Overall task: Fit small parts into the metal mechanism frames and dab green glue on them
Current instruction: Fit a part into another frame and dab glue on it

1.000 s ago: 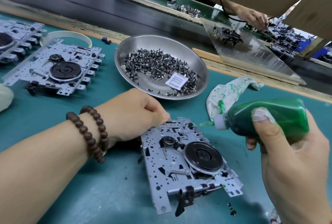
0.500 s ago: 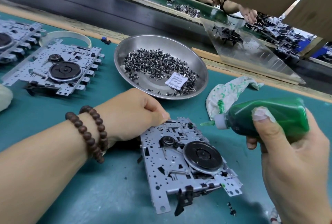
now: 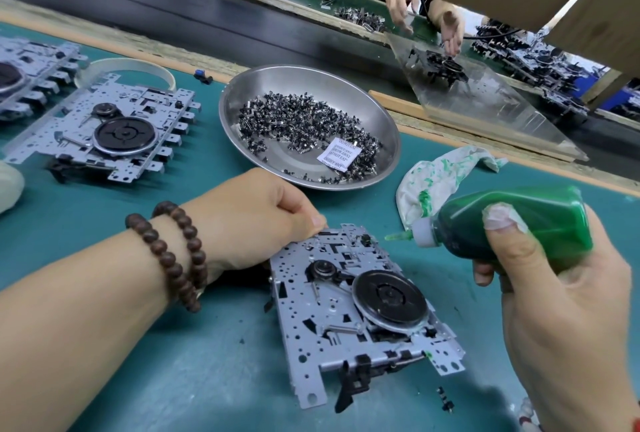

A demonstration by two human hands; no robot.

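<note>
- We see the metal mechanism frame (image 3: 349, 307) lying on the teal worktop (image 3: 214, 379) at centre, its black wheel (image 3: 389, 298) facing up and a green dab (image 3: 427, 355) near its lower right corner.
- Our left hand (image 3: 249, 217) holds the frame's top left corner, fingers curled under and thumb pressed on the edge; a beaded bracelet (image 3: 173, 255) wraps the wrist.
- Our right hand (image 3: 561, 296) grips the green glue bottle (image 3: 512, 223), tipped sideways, its nozzle (image 3: 398, 237) pointing left just above the frame's upper right corner; we cannot tell whether it touches.
- Behind the bottle lies a green-stained rag (image 3: 440, 175).
- Beyond the frame sits a steel dish (image 3: 311, 85) of small dark parts (image 3: 301, 126) with a white packet (image 3: 341, 153).
- Another frame (image 3: 100, 130) lies at left, well apart, with a further one (image 3: 27, 75) beyond it.
- One loose part (image 3: 446, 400) lies just below the frame.
</note>
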